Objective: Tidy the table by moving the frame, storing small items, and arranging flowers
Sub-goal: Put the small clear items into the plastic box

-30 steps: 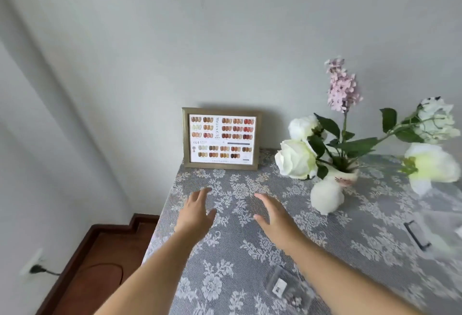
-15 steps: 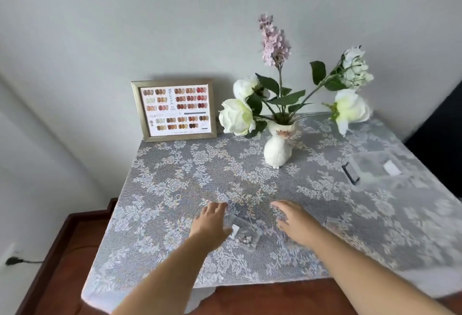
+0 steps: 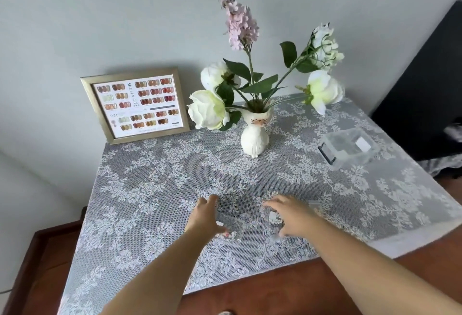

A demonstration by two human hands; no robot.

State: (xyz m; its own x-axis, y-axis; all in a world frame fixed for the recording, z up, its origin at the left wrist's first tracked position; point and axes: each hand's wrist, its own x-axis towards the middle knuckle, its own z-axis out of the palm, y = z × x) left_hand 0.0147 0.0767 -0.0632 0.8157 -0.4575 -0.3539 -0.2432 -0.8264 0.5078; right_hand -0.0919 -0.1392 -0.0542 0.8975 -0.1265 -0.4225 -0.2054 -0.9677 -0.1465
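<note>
Now both hands are spread wide, holding nothing: the left hand (image 3: pixel 203 217) touches the small clear packet (image 3: pixel 231 227) lying right of it, centre-bottom; the right hand (image 3: pixel 291 214) covers another.

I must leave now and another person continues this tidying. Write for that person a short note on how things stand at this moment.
Left hand: open, flat on a small clear packet near the front edge, not lifting it.
Right hand: open, fingers spread over another small clear packet; grip not visible.
Frame: upright against the wall, back left.
Cat-shaped vase with the flowers: back centre, upright.
Clear storage box: at the right; it looks empty.
Done: the frame appears placed.
Left: put the packets, including a third past the right hand, into the box; arrange the flowers.
</note>
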